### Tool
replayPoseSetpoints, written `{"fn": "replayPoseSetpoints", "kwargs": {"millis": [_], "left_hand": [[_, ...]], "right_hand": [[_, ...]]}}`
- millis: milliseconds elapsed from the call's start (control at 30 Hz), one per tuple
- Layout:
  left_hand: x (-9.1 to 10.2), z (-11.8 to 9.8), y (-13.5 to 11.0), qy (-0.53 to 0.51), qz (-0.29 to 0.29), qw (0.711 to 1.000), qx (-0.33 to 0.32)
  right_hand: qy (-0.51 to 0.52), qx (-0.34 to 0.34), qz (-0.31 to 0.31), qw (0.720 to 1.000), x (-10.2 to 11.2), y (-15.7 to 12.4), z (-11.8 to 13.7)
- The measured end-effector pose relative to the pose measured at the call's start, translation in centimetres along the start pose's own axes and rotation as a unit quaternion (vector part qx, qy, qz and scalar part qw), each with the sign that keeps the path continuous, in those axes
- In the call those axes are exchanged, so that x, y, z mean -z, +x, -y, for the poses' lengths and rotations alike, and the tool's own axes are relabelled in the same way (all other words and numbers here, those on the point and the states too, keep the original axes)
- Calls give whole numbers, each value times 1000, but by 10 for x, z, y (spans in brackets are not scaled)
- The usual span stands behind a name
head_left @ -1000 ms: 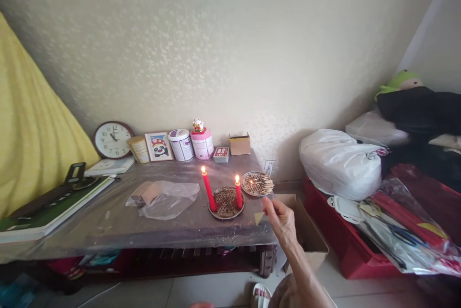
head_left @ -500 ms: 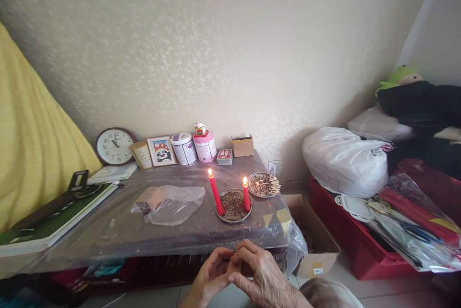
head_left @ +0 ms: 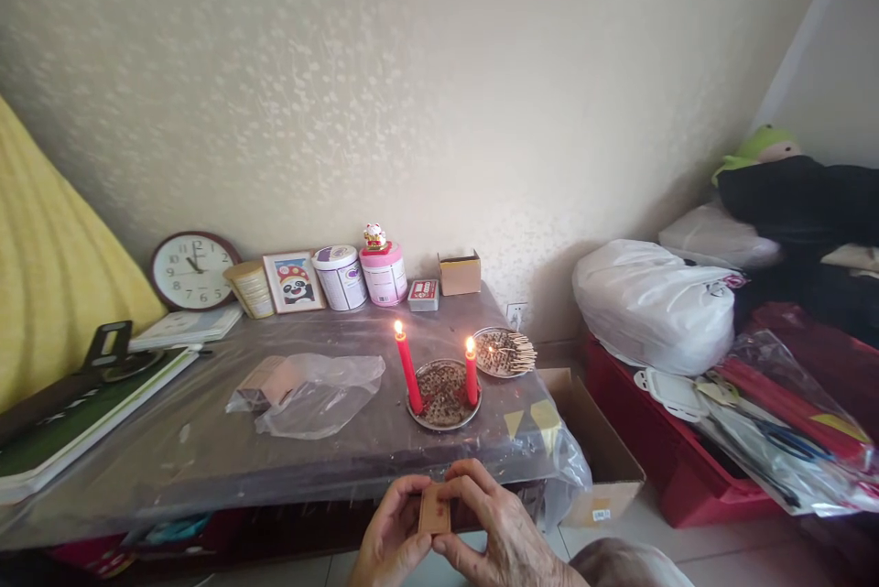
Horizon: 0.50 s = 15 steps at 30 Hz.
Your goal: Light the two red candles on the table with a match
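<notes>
Between my two hands, in front of the table's edge, is a small tan matchbox (head_left: pixel 434 511). My left hand (head_left: pixel 391 527) grips its left side with thumb and fingers. My right hand (head_left: pixel 498 523) pinches its right side, thumb low and fingertips at the top. Beyond them, two lit red candles, a left one (head_left: pixel 408 375) tilted slightly and a right one (head_left: pixel 471 376) upright, stand on a round metal plate (head_left: pixel 443 428) with a dark speckled surface. Behind it on the right, another plate (head_left: pixel 489 374) holds several matchsticks (head_left: pixel 522 352), with a small flame or glow among them.
Plastic sheeting covers the table (head_left: pixel 206 440). A small box in a clear bag (head_left: pixel 322 395) lies left of the candles. Along the wall stand a clock (head_left: pixel 196 271), tins (head_left: pixel 341 280) and an open carton (head_left: pixel 460 276). To the right are a cardboard box (head_left: pixel 604 468) and red bin (head_left: pixel 638 450).
My hands have turned the matchbox so that its flat face shows; before, my fingers mostly hid it. The view has shifted slightly. Both candles stay lit.
</notes>
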State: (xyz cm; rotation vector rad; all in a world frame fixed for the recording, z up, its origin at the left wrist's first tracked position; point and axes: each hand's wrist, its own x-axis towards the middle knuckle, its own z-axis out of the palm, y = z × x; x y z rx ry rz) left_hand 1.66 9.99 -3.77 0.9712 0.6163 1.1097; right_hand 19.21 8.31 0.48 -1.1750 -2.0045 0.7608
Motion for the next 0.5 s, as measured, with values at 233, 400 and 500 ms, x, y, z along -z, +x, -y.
{"fn": "replayPoseSetpoints", "kwargs": {"millis": [233, 400, 500], "left_hand": [[7, 11, 3, -32, -29, 999, -16], [23, 12, 2, -122, -46, 990, 55], [22, 8, -3, -207, -56, 971, 104]], "right_hand": [[72, 19, -23, 997, -11, 4, -10], [165, 26, -46, 985, -25, 12, -12], [188, 44, -47, 980, -33, 17, -10]]}}
